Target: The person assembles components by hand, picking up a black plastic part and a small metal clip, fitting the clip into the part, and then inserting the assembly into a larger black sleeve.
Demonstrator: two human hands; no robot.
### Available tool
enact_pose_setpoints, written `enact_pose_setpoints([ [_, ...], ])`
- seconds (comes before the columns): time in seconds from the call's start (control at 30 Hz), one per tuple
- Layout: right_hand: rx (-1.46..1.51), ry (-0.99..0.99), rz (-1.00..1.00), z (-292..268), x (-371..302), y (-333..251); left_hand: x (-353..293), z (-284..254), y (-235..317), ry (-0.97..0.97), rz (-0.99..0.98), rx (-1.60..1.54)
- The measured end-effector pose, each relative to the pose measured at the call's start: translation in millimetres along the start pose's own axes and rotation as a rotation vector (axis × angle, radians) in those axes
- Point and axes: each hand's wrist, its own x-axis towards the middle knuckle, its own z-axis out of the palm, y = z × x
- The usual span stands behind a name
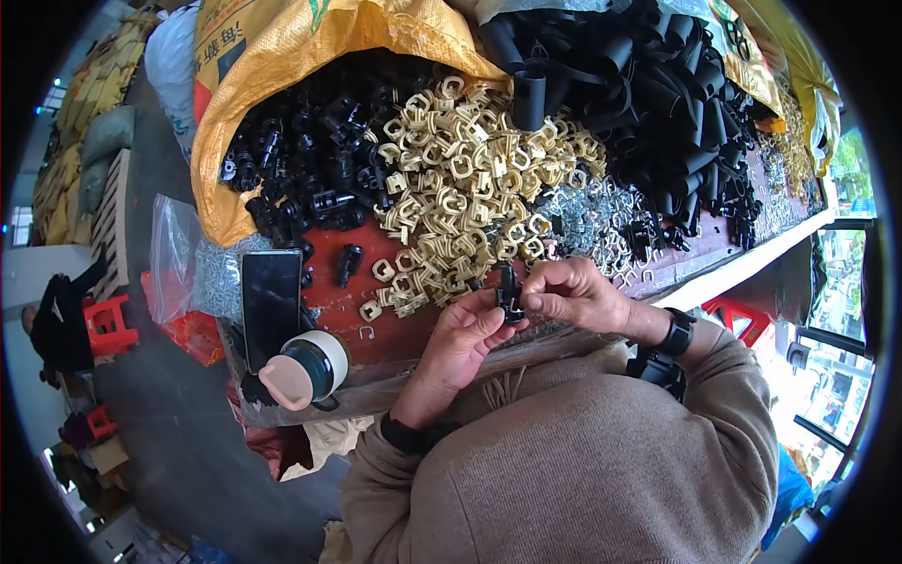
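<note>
Close to the table's front edge, my left hand (458, 346) grips a small black plastic fitting (509, 293), held upright between thumb and fingers. My right hand (584, 297) is closed in a pinch against the fitting's right side. Whatever sits between its fingertips is too small to name. Just beyond both hands spreads a heap of cream plastic clips (470, 179). To the right of that heap lie loose silver U-shaped metal clips (601, 221). Black fittings (315, 160) fill the mouth of a yellow woven sack (225, 179) at the left, and one black fitting (349, 264) lies apart.
A phone (272, 301) and a lidded mug (324, 365) stand at the left end of the red table (381, 348). Black tubes (648, 103) are piled at the back right. A clear plastic bag (174, 254) hangs past the left edge. Red stools (111, 324) stand on the floor.
</note>
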Motion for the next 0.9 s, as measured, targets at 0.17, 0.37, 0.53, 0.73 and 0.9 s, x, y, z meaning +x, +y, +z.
enact_pose_setpoints([
  [0.17, -0.48, -0.003, -0.282, 0.5, 1.8, -6.2, -1.9, 5.3, 1.9, 0.021, 0.004, 0.007],
  [0.37, -0.877, 0.033, -0.477, 4.4, 1.3, -10.5, -2.0, 5.1, -0.4, 0.034, 0.014, 0.027],
  [0.53, -0.977, -0.026, -0.619, 0.9, 2.0, -9.3, -1.6, 4.4, -1.9, 0.035, 0.015, 0.054],
  [0.73, -0.643, -0.062, -0.376, 1.0, -0.1, -2.6, -3.5, 7.8, -1.0, 0.082, -0.004, 0.137],
  [0.9, -0.156, 0.017, 0.122, 2.3, -4.2, -0.3, -3.3, 10.0, 0.3, 0.049, 0.016, 0.22],
])
